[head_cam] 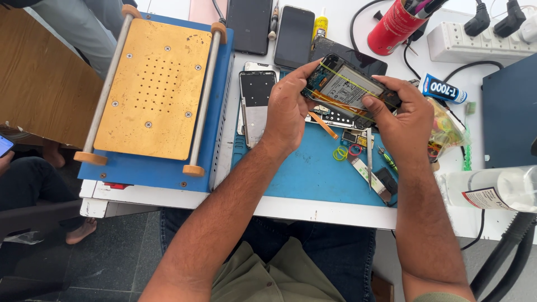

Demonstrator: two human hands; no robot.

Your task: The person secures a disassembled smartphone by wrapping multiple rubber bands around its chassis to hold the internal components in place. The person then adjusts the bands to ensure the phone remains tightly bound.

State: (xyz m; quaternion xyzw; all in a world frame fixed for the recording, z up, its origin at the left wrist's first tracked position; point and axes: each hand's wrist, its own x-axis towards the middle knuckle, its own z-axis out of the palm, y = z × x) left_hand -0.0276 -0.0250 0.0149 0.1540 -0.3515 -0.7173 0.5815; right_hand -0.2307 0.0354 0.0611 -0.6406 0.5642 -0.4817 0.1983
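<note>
- Both forearms come up from the bottom edge of the head view and meet over the far side of a blue work mat, where the two hands share one opened phone.
- Left hand: wrist bent slightly inward, back of the hand towards the camera, fingers curled and clamped on the phone's left end, with the thumb lying along its upper edge.
- Right hand: wrist cocked, back of the hand up, fingers closed on the phone's right end; the thumb presses down on the lower right corner of the exposed inside.
- The opened phone is held in the air, tilted, its back off so that the battery and boards show; yellow rubber bands cross it slantwise. It hangs just above the mat's far edge, above a second opened phone shell and small parts.
- On the mat below the hands lie loose rubber bands, a pair of tweezers and a small green screwdriver.
- Left of the mat stands a blue machine with a gold perforated plate.
- Beyond the hands lie two dark phones, a red cup of tools, a white power strip and a blue glue tube.
- A clear bottle lies at the right edge, well apart from the hands.
</note>
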